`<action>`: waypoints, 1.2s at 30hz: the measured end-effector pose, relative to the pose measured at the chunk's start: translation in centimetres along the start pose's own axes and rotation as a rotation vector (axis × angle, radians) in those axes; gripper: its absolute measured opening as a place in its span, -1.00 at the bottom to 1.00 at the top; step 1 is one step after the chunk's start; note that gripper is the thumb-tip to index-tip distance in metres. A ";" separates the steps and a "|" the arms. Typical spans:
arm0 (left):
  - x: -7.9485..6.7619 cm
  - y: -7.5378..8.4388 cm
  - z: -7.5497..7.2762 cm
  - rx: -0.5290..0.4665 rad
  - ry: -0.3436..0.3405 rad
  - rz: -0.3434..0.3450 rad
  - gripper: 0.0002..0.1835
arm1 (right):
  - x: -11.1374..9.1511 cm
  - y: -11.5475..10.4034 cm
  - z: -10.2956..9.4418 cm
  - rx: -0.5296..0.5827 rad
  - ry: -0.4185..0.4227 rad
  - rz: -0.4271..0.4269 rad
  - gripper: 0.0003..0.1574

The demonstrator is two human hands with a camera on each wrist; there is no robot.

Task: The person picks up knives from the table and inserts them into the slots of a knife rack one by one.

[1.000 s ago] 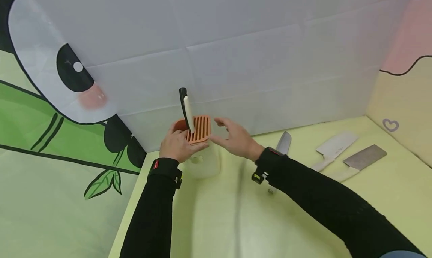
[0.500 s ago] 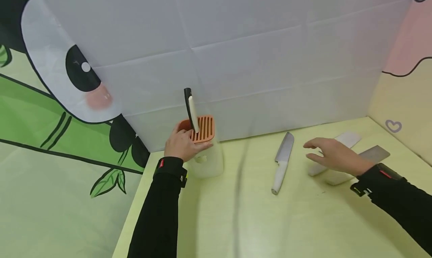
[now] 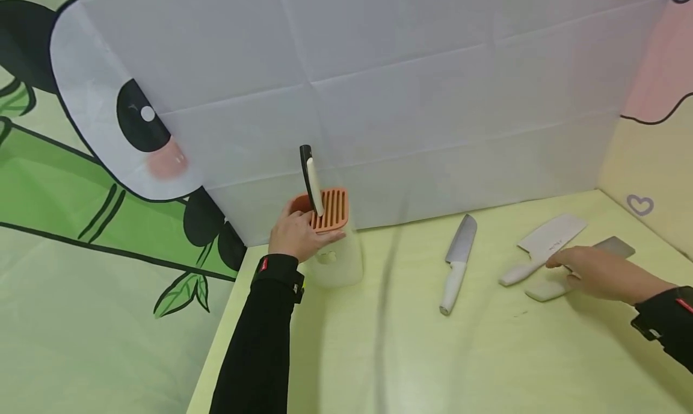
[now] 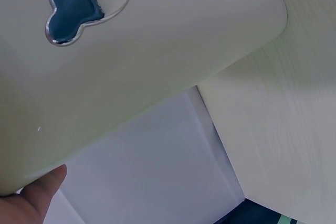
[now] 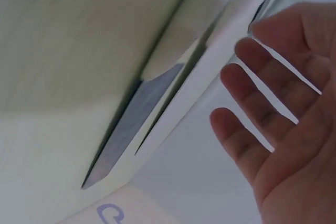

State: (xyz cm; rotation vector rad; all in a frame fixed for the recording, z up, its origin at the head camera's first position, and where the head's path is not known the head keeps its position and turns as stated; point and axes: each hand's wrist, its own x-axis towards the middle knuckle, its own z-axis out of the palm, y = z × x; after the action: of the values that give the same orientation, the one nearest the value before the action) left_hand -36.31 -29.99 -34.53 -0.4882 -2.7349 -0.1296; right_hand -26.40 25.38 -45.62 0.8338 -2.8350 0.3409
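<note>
Knife block [image 3: 337, 269]: upright at the left of the worktop [image 3: 411, 354], near the wall, pale with an orange slotted top [image 3: 337, 206]; a black-and-cream handle [image 3: 316, 188] leans up from it, one piece or two I can't quite make out.
Left grip [image 3: 298, 236]: I have it grasping the block, fingers curled over the orange rim, thumb along the front.
Grey cleaver [image 3: 616, 245]: flat at the right, handle towards me.
Right grip [image 3: 606, 272]: released, over the grey cleaver; my wrist view shows loosely extended fingers apart from the metal.
In the way: my right hand covers the cleaver's middle; the white cleaver [image 3: 554, 233] lies just beside it.
Between: a long knife [image 3: 460, 245], handle towards me.
Behind: a pale wall [image 3: 433, 101].
</note>
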 end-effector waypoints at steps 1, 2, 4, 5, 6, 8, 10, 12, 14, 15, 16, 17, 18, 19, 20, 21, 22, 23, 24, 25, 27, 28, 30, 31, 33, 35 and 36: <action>0.0 0.0 0.1 0.000 0.003 0.001 -0.15 | -0.5 0.2 0.1 -0.018 -0.003 -0.015 -0.54; 0.0 0.0 0.1 -0.005 0.007 0.000 -0.14 | -1.0 0.3 0.2 -0.022 -0.008 -0.027 -0.50; -0.1 0.0 0.2 -0.017 0.016 -0.004 -0.15 | -1.7 0.5 0.5 -0.040 -0.004 -0.044 -0.42; -0.1 0.0 0.3 -0.018 0.019 -0.006 -0.14 | -2.1 0.6 0.6 -0.036 -0.011 -0.047 -0.40; -0.2 -0.1 0.3 -0.021 0.020 -0.010 -0.14 | -2.3 0.7 0.8 -0.045 -0.004 -0.055 -0.38; -0.2 -0.2 0.4 -0.021 0.018 -0.016 -0.13 | -2.6 0.9 1.1 -0.053 0.014 -0.070 -0.38; -0.2 -0.3 0.5 -0.019 0.012 -0.024 -0.10 | -2.7 1.1 1.5 -0.087 0.054 -0.107 -0.38; -0.3 -0.4 0.6 -0.022 0.006 -0.029 -0.08 | -2.7 1.2 1.8 -0.113 0.094 -0.144 -0.39; -0.3 -0.4 0.6 -0.016 0.008 -0.028 -0.07 | -2.5 1.4 2.1 -0.123 0.125 -0.172 -0.39; -0.2 -0.4 0.6 -0.012 0.012 -0.023 -0.08 | -2.4 1.5 2.2 -0.129 0.139 -0.187 -0.40; -0.2 -0.4 0.7 -0.007 0.017 -0.019 -0.10 | -2.3 1.6 2.3 -0.130 0.149 -0.196 -0.41; -0.2 -0.4 0.7 -0.005 0.021 -0.014 -0.10 | -2.3 1.7 2.4 -0.135 0.156 -0.204 -0.42; -0.1 -0.4 0.7 -0.002 0.024 -0.006 -0.11 | -2.2 1.8 2.5 -0.137 0.163 -0.212 -0.42; -0.1 -0.3 0.6 0.001 0.026 -0.003 -0.12 | -2.2 1.8 2.6 -0.141 0.172 -0.220 -0.42; 0.0 -0.3 0.6 -0.002 0.026 0.000 -0.12 | -2.1 1.9 2.7 -0.139 0.178 -0.230 -0.42; -0.1 -0.3 0.5 -0.003 0.024 -0.005 -0.11 | -2.1 1.9 2.8 -0.143 0.183 -0.237 -0.42; -0.1 -0.3 0.6 -0.007 0.020 -0.011 -0.11 | -2.1 2.0 2.9 -0.149 0.188 -0.237 -0.42; -0.1 -0.2 0.6 -0.007 0.016 -0.018 -0.10 | -2.2 2.1 3.1 -0.154 0.192 -0.237 -0.41; -0.1 -0.2 0.6 -0.008 0.011 -0.025 -0.10 | -2.2 2.2 3.3 -0.156 0.193 -0.233 -0.41; -0.1 -0.1 0.6 -0.009 0.008 -0.031 -0.09 | -2.1 2.3 3.4 -0.151 0.191 -0.234 -0.42; -0.1 -0.1 0.6 -0.008 0.005 -0.037 -0.08 | -2.1 2.4 3.6 -0.158 0.190 -0.236 -0.44; 0.0 -0.1 0.6 -0.010 0.005 -0.033 -0.08 | -2.0 2.4 3.6 -0.158 0.188 -0.241 -0.45; 0.1 -0.1 0.7 -0.011 0.008 -0.031 -0.08 | -1.9 2.5 3.7 -0.160 0.179 -0.256 -0.46; 0.1 -0.2 0.7 -0.012 0.009 -0.030 -0.09 | -1.8 2.6 3.7 -0.164 0.173 -0.264 -0.47; 0.1 -0.2 0.7 -0.008 0.013 -0.028 -0.10 | -1.7 2.5 3.7 -0.177 0.163 -0.269 -0.48; 0.1 -0.2 0.7 -0.004 0.018 -0.028 -0.11 | -1.6 2.5 3.7 -0.179 0.144 -0.274 -0.50; 0.1 -0.2 0.8 0.001 0.019 -0.025 -0.11 | -1.6 2.5 3.7 -0.182 0.136 -0.275 -0.51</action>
State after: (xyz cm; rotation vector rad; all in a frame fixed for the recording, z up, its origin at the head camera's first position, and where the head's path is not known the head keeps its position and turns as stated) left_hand -36.73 -30.04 -35.20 -0.4505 -2.7225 -0.1388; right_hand -26.78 27.23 -49.91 1.0963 -2.5361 0.0952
